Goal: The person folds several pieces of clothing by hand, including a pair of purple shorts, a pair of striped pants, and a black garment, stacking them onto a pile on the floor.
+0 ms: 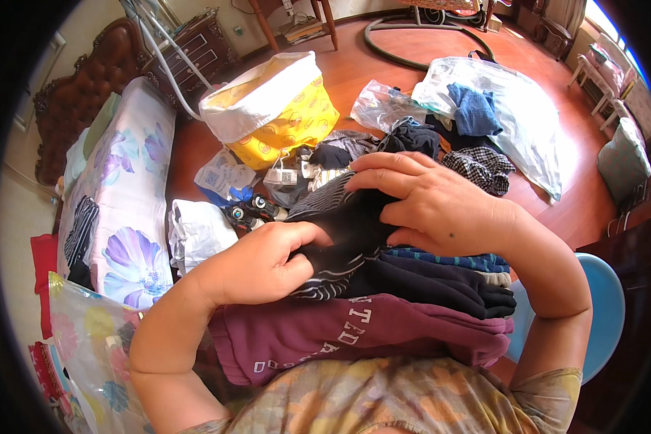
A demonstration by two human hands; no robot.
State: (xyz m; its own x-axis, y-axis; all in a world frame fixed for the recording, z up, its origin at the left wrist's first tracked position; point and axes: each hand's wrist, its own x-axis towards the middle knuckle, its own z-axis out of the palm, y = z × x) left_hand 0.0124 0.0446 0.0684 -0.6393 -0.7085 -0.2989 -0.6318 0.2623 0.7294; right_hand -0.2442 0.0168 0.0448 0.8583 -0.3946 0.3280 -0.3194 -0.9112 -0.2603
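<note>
A black garment with thin white stripes (333, 271) is bunched between my two hands, its dark middle blurred. My left hand (266, 266) pinches its near left part between thumb and fingers. Over its right side curl the spread fingers of my right hand (439, 203), with the thumb lower down; the fingertips are partly hidden in the dark cloth. Below lie folded black clothes (439, 282) and, closest to my body, a folded maroon garment (304, 331) with white letters. A blue patterned cloth (455, 260) shows beneath my right wrist.
A yellow fabric bin (287, 127) with a white rim stands beyond my hands. White folded cloth (200, 233) lies left, beside a flowered bed (135, 217). Checked cloth (480, 168) and a clear plastic bag (526, 119) are farther right. A blue basin (602, 314) sits by my right arm.
</note>
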